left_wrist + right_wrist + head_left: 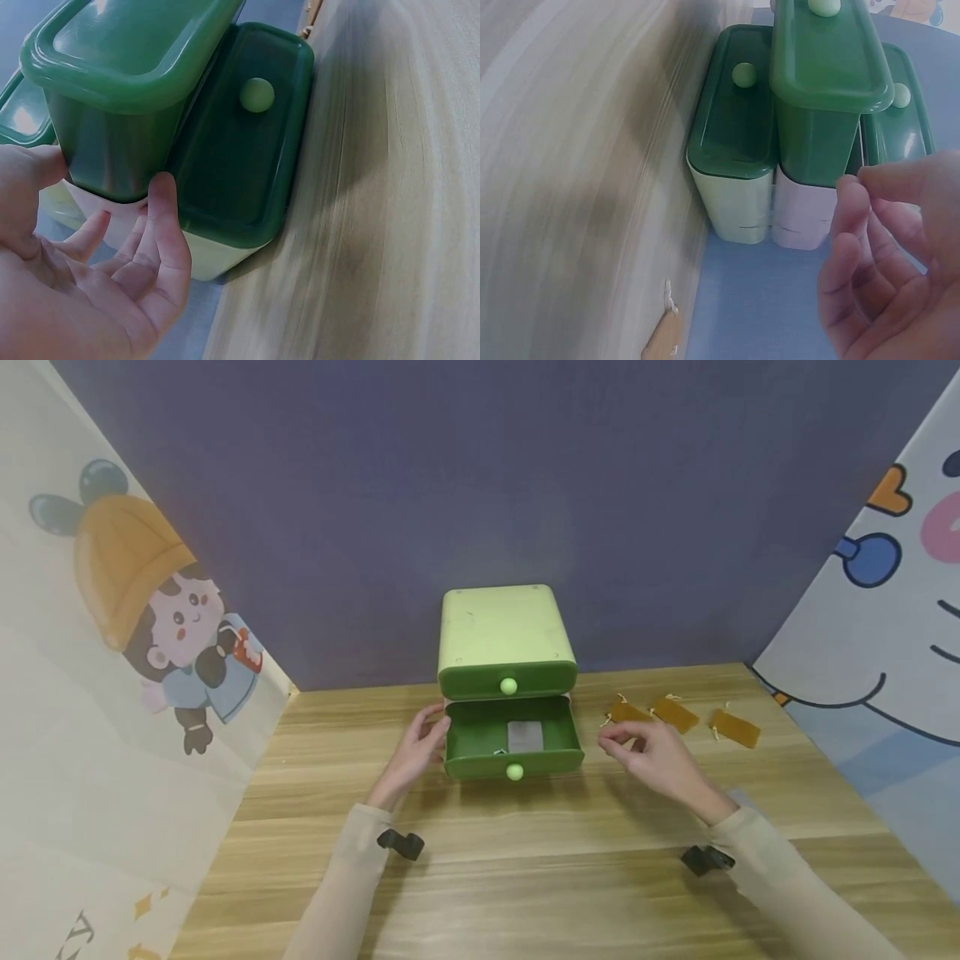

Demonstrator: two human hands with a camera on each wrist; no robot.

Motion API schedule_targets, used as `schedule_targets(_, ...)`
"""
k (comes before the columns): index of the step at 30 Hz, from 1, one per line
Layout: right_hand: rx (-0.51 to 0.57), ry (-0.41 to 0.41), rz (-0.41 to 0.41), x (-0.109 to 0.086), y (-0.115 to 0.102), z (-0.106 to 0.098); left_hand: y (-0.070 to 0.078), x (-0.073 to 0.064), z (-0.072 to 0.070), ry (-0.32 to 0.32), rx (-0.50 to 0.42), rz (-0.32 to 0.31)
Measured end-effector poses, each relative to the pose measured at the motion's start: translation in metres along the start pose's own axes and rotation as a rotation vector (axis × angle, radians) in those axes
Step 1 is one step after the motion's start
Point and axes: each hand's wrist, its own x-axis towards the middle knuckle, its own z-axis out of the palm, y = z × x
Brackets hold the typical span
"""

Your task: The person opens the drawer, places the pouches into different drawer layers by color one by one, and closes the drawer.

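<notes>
A small cabinet (506,622), cream with green drawer fronts, stands against the back panel. Its middle drawer (476,735) is pulled well out and holds a flat grey square (525,737) and a small whitish bit. My left hand (414,752) grips the drawer's left side, thumb at the upper rim and fingers under the lower edge in the left wrist view. On the right, apart from the drawer, my right hand (660,762) hovers with curled fingers, thumb and index fingertips together; nothing shows between them. Closed upper (900,124) and lower drawers (739,112) flank the open one.
Three flat brown tags with pale strings lie behind the right hand: a left tag (628,712), a middle tag (677,715) and a right tag (735,728). The wooden table (540,893) is bounded by the blue back panel (495,485) and printed side panels.
</notes>
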Motion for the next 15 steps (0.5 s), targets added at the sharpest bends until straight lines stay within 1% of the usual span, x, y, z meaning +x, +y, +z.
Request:
schedule_targets(3,-0.006,-0.001,0.008,-0.003,0.002,-0.001,0.001,-0.001,0.001,-0.004,0.0,-0.004)
schedule_targets(7,-0.014,-0.012,0.04,-0.008,0.004,-0.003,0.001,-0.002,0.0,-0.01,0.006,-0.01)
schedule_targets(11,-0.013,-0.006,0.068,-0.014,0.006,-0.005,0.0,-0.001,-0.001,-0.009,0.011,-0.016)
schedule_targets(15,-0.009,0.006,0.062,-0.019,0.011,-0.005,-0.002,0.0,-0.001,-0.002,0.015,-0.017)
